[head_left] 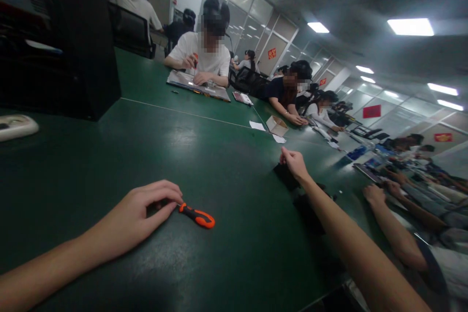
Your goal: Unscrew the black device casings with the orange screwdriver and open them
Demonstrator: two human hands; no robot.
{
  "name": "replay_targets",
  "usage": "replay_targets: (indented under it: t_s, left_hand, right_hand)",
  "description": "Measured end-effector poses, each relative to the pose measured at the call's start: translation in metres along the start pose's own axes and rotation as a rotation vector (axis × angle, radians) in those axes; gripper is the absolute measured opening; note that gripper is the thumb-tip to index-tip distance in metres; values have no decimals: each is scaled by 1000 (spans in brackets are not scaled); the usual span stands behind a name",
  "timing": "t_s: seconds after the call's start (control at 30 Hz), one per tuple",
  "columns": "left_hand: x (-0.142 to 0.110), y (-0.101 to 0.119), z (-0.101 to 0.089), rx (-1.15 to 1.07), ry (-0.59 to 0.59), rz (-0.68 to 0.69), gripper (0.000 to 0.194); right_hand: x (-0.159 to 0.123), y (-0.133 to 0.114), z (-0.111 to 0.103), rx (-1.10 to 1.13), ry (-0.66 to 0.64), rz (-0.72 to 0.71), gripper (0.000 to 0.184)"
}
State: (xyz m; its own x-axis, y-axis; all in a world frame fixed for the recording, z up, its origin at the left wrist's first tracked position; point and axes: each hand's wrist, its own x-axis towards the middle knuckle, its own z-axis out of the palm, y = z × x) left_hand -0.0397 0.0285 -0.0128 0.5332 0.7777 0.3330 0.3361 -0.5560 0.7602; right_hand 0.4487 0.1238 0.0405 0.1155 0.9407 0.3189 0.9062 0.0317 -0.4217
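Observation:
On the green tabletop (234, 180), my left hand (146, 209) has its thumb and fingers pinched at the shaft end of a screwdriver. The screwdriver's (197, 215) orange and black handle points to the right, lying on or just above the table. Farther right, my right hand (293, 162) reaches forward with its fingers curled closed. A flat black item (287, 175) is directly below that hand, and a larger dark object (309, 209) is partly hidden behind my forearm. What the right fingers grip, if anything, is hidden.
Across the table a person (204, 58) works with a screwdriver over a flat panel (199, 87). A small open box (277, 126) and white paper (257, 126) lie ahead. A black cabinet (80, 58) and a white object (18, 126) are at left. Other people's arms (387, 224) rest at right.

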Motion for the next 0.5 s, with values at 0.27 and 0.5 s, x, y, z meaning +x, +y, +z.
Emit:
replay_targets:
  t_s: [0.27, 0.5]
  left_hand:
    - [0, 4, 0, 29, 26, 19, 23]
    - [-6, -2, 2, 251, 14, 72, 30]
  right_hand:
    - [-2, -8, 7, -88, 16, -63, 63]
    - [-19, -14, -27, -60, 142, -3, 69]
